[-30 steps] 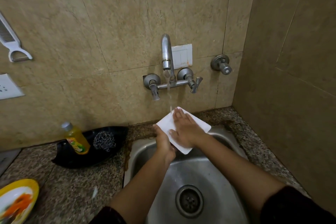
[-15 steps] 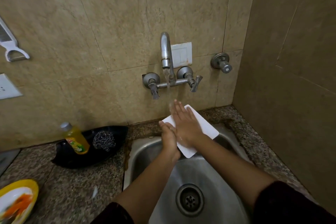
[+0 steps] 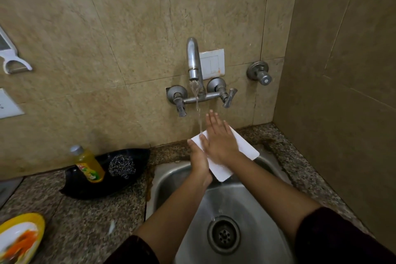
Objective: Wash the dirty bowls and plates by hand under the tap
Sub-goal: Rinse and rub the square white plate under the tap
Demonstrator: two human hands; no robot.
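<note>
Item: white square plate (image 3: 244, 148), flat, smooth, round-cornered, being held tilted over the steel sink (image 3: 171, 180) beneath the running tap (image 3: 194, 60). Left hand (image 3: 199, 163) is gripping its edge at 9 o'clock; right hand (image 3: 218, 139) is lying flat on its face, fingers spread and extended. Water is falling as a thin stream onto the plate's far corner. Sink: brushed metal, round drain (image 3: 224, 234) at 6 o'clock. Surface (image 3: 81, 216): speckled granite. Walls: glossy beige tile. At 9 o'clock of the sink, a black dish (image 3: 128, 180) is holding a yellow soap bottle (image 3: 89, 166) and steel scourer (image 3: 122, 166). A yellow-rimmed dirty plate (image 3: 20, 240) is sitting at 8 o'clock.
</note>
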